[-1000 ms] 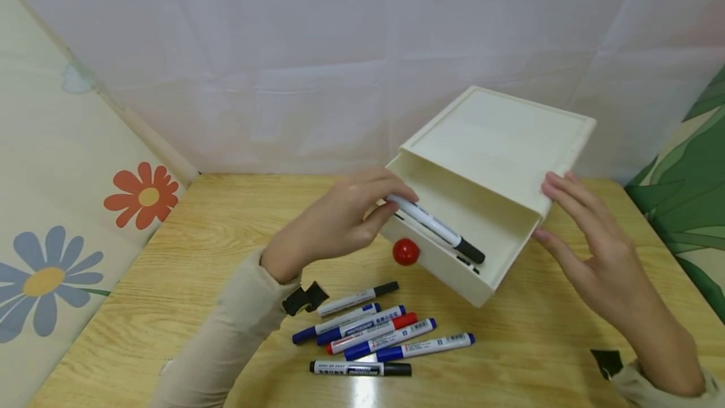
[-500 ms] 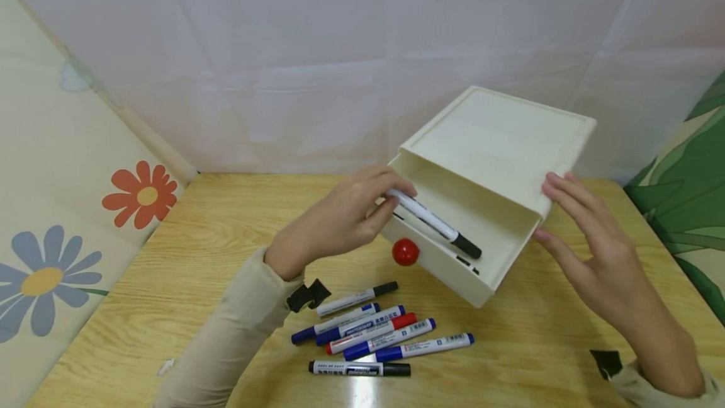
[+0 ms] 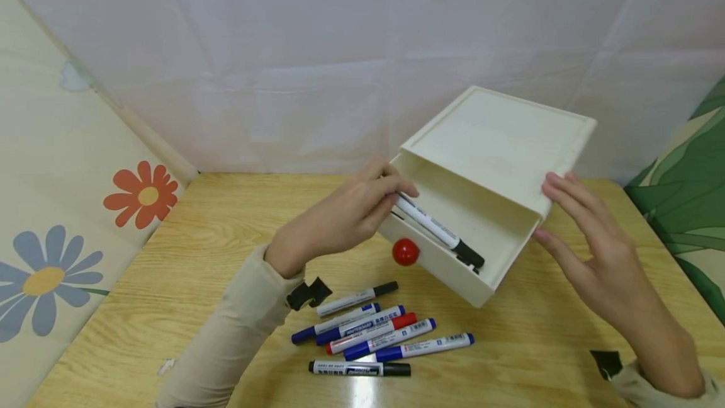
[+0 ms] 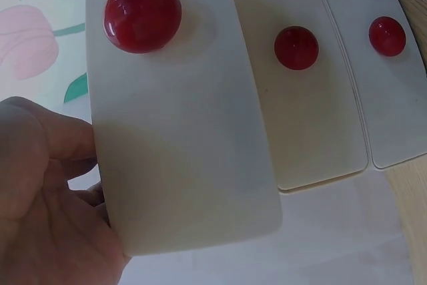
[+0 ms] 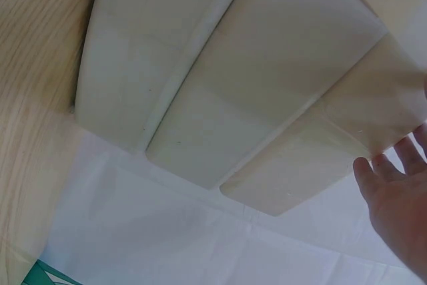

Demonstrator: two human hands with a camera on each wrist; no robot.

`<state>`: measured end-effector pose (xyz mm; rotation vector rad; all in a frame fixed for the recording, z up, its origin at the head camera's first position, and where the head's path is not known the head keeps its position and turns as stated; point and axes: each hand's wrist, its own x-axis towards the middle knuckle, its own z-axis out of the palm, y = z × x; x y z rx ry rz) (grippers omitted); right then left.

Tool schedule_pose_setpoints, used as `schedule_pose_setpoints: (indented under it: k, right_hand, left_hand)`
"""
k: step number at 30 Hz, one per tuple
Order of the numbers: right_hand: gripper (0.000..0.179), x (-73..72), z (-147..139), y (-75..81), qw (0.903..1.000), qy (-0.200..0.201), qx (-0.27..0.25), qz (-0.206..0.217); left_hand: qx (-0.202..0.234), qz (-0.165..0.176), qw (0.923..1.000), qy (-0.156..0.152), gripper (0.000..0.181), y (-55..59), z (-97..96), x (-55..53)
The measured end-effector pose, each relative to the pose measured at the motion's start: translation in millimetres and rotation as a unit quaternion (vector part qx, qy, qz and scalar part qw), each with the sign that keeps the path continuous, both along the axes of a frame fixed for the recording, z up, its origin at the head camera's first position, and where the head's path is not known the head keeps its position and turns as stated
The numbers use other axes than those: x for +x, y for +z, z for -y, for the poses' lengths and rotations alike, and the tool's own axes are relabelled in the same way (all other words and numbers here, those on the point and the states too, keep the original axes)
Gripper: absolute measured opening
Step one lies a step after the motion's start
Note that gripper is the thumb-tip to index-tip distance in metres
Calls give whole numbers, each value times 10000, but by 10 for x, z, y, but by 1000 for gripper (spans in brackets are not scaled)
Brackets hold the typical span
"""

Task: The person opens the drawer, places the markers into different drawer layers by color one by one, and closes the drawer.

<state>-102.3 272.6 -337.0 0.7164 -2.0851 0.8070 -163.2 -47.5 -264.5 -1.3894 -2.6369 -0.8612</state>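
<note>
A white drawer cabinet (image 3: 501,137) with red knobs stands on the table, its top drawer (image 3: 447,272) pulled out. My left hand (image 3: 348,216) pinches the rear end of a black-capped whiteboard marker (image 3: 427,219) between thumb and fingers. The marker slants inside the drawer along its front wall, cap end lower right. In the left wrist view, the left hand (image 4: 50,185) is beside the drawer front, and the marker is hidden. Fingers of my right hand (image 3: 608,263), nearly straight, touch the cabinet's right side near its upper edge; the right wrist view shows that hand (image 5: 400,205) too.
Several whiteboard markers lie in a group before the cabinet, among them a red-capped marker (image 3: 370,334) and a black-capped one (image 3: 348,368). Two lower drawers with red knobs (image 4: 296,48) are closed. A white cloth (image 3: 294,68) hangs behind the wooden table (image 3: 226,225).
The marker has shifted slightly and now lies closer to the drawer's front wall, its cap a little lower than half a second ago. The right hand and cabinet have stayed still.
</note>
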Motion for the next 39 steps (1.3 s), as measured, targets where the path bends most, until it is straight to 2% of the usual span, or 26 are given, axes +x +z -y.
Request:
schedule_pose_setpoints:
  k: [9, 15, 24, 32, 39]
  right_hand:
    - [69, 4, 1, 20, 10000, -11, -7, -23]
    - [69, 13, 24, 40, 9999, 24, -60, -136]
    - [68, 12, 31, 46, 9999, 53, -87, -139]
    - [70, 6, 13, 16, 10000, -1, -62, -40]
    - [70, 3, 7, 9, 10000, -18, -38, 11]
  left_hand:
    - [-173, 54, 9998, 88, 30, 0, -21, 8]
    - [-428, -121, 9987, 248, 32, -5, -47, 7]
    - [-427, -446, 9978, 248, 32, -27, -41, 19]
    - [21, -823, 9965, 171, 31, -92, 0, 25]
    - [454, -1401, 9890, 152, 30, -143, 94, 56]
